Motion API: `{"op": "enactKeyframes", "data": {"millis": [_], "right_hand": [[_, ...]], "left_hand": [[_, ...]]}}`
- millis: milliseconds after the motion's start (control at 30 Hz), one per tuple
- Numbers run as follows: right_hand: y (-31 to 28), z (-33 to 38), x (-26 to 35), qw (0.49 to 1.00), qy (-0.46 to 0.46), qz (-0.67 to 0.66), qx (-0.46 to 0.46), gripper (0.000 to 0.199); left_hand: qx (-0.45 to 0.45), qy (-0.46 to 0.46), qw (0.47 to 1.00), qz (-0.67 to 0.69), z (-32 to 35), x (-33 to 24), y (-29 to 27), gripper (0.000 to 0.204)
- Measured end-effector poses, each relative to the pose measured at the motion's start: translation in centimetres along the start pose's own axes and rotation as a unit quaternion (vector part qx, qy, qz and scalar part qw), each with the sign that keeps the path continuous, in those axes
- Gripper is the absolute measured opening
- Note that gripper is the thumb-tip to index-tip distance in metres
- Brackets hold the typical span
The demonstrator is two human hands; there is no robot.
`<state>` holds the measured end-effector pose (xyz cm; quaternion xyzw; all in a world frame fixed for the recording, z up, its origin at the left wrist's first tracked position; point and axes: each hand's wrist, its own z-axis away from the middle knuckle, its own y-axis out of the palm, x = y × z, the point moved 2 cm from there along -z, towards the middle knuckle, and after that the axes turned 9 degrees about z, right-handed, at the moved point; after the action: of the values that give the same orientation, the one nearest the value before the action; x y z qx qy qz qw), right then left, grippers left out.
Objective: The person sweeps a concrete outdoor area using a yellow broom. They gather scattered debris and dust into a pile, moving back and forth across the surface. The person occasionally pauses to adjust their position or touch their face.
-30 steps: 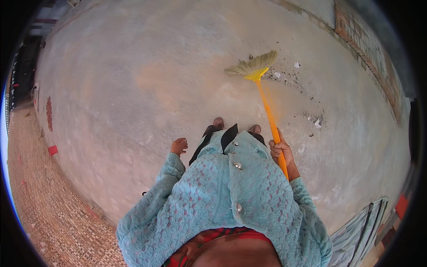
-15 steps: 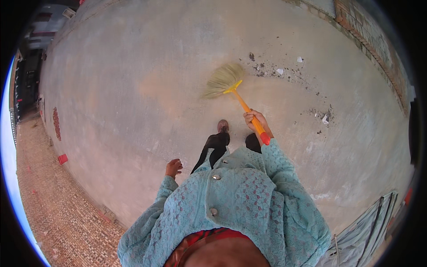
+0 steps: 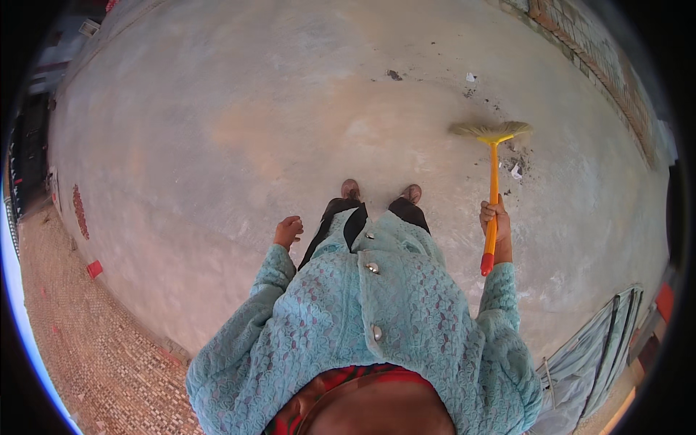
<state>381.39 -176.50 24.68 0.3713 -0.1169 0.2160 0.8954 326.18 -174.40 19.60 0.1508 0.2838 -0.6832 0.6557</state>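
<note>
My right hand (image 3: 496,217) is wrapped round the orange handle of a broom (image 3: 494,177), out to the right of my body. The red handle end points back toward me. The yellow collar and fanned, straw-coloured bristles (image 3: 471,130) are on the far side, at the concrete floor. Dark crumbs and a white scrap (image 3: 516,171) lie just by the bristles. Farther off are another white scrap (image 3: 470,77) and a dark clump (image 3: 394,75). Away from the broom, my left hand (image 3: 288,230) hangs at my left side with fingers loosely curled and nothing visible in them.
My two brown shoes (image 3: 351,189) stand on the grey concrete floor (image 3: 217,145). A brick edge (image 3: 594,65) runs along the far right. Brick paving (image 3: 94,326) and a small red object (image 3: 94,269) lie to the left. A grey sheet (image 3: 594,355) is at the near right.
The broom has swung right, from ahead of my feet to the debris on the right, and its handle now points straight away. My right foot has come into view beside the left.
</note>
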Motion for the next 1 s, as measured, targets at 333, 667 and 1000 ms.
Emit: {"op": "enactKeyframes", "data": {"millis": [333,667,1000], "right_hand": [[8.9,1.6,-9.3,0.973,0.132,0.088,0.167,0.080],[17.8,-18.9,-17.9,0.919,0.314,0.143,0.192,0.050],[4.7,-17.9,-3.3,0.972,0.167,-0.099,0.136,0.015]], "left_hand": [[0.021,-0.063,0.998,-0.002,-0.1,2.4,-0.6,0.032],[-0.062,-0.077,0.995,0.022,1.7,3.3,-1.8,0.031],[-0.051,-0.062,0.997,0.016,2.4,2.8,-0.8,0.031]]}}
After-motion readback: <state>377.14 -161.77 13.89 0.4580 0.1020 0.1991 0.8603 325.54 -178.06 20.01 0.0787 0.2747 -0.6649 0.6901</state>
